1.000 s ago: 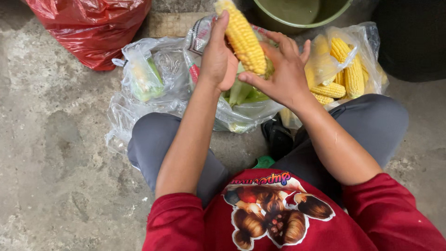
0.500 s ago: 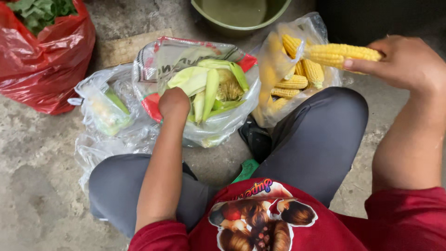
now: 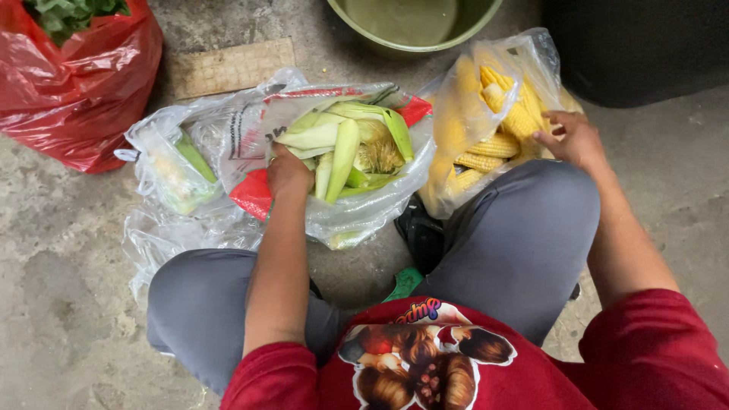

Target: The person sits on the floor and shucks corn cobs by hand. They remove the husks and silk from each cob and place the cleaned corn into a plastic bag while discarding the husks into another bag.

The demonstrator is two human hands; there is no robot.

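Your left hand point(image 3: 288, 173) is sunk among the green corn husks point(image 3: 342, 148) in the clear bag at centre frame; its fingers are hidden. Your right hand point(image 3: 575, 140), fingers loosely spread and holding nothing, touches the bag of husked corn cobs point(image 3: 497, 125) at upper right.

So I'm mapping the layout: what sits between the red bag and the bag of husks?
In the head view, a crumpled clear plastic bag holding something green lies between the red bag and the husk bag.
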